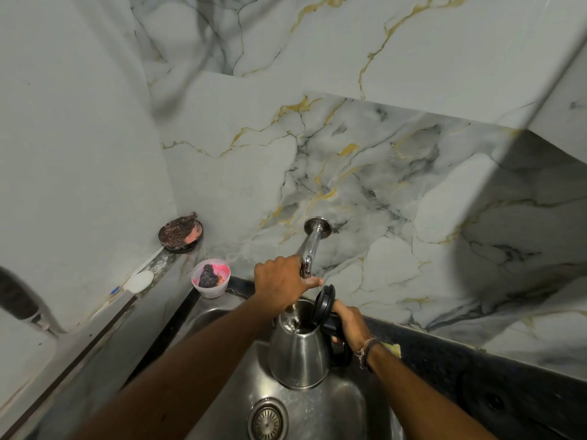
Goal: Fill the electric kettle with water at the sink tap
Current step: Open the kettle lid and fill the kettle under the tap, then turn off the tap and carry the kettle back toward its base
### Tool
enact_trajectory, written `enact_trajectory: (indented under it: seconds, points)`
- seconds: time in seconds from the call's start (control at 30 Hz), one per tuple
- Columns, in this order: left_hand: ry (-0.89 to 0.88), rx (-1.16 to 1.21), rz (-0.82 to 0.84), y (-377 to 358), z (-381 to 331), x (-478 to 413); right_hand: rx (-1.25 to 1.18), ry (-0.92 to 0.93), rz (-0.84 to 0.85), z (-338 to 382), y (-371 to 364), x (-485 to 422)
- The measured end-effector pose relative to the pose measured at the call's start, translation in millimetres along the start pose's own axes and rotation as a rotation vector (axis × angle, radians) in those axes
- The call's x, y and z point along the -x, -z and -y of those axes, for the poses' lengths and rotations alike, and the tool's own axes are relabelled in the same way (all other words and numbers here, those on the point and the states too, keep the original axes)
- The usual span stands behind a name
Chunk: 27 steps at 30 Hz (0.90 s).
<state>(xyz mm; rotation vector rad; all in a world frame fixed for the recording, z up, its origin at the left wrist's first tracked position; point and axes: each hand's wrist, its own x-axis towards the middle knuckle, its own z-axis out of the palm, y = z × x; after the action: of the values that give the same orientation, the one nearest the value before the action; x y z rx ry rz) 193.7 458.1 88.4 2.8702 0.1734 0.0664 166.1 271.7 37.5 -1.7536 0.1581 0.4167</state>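
Observation:
A steel electric kettle [298,354] hangs above the steel sink [333,411], its black lid [324,301] flipped up. My right hand [349,322] grips its black handle on the right side. A chrome tap [313,241] comes out of the marble wall and curves down toward the kettle's mouth. My left hand [282,279] is closed around the tap's lower end, hiding the spout. Water glints inside the kettle's opening.
The sink drain [268,420] lies below the kettle. A pink tub with a dark scrubber [211,277] stands at the sink's back left corner, a round dish of soap [181,231] behind it. A dark counter [476,369] runs to the right.

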Motion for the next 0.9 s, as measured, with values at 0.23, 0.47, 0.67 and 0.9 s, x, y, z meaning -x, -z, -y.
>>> enact_trajectory:
  seconds: [0.23,0.47,0.67,0.9]
  points:
    - [-0.004,0.036,-0.021,2,1,3,0.004,0.007,-0.008,-6,0,-5]
    - [0.200,1.206,-0.057,-38,54,38,-0.010,0.033,0.006,-7,7,4]
    - [0.287,1.182,0.177,-131,71,124,-0.067,0.045,-0.024,-16,30,23]
    - [0.093,1.160,0.132,-167,18,163,-0.089,0.043,-0.040,-17,55,49]
